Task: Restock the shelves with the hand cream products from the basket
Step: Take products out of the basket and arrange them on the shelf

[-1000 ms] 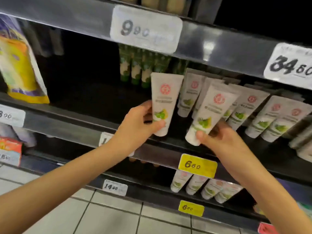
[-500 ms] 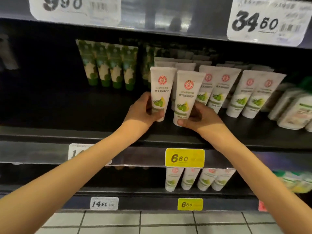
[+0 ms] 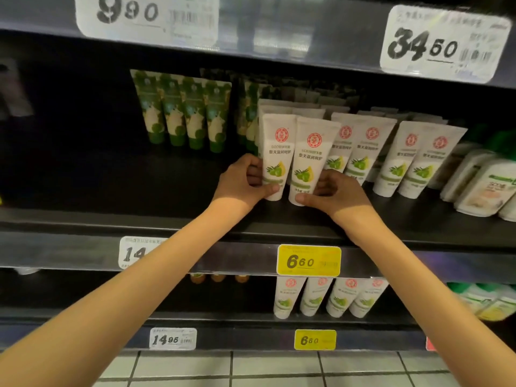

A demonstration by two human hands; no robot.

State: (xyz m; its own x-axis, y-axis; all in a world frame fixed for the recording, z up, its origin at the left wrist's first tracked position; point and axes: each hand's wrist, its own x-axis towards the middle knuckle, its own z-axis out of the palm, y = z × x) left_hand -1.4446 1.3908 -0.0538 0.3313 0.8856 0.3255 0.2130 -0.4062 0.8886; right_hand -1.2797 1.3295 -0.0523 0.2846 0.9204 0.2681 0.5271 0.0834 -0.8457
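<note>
Two white hand cream tubes with a red emblem and green olive print stand cap-down side by side on the dark middle shelf (image 3: 195,219). My left hand (image 3: 240,185) grips the left tube (image 3: 277,152) near its cap. My right hand (image 3: 335,191) grips the right tube (image 3: 310,157) at its lower end. Both tubes sit in front of a row of matching white tubes (image 3: 391,157) that runs to the right. The basket is out of view.
Green tubes (image 3: 184,113) stand further back on the left. White bottles with green caps (image 3: 480,185) lie at the far right. More white tubes (image 3: 329,297) fill the shelf below. Price tags 6.60 (image 3: 308,261), 9.90 and 34.50 line the shelf edges. The shelf's left part is dark.
Both hands have brought the two tubes deeper onto the shelf and closer together, now upright beside the existing row. The view has shifted left.
</note>
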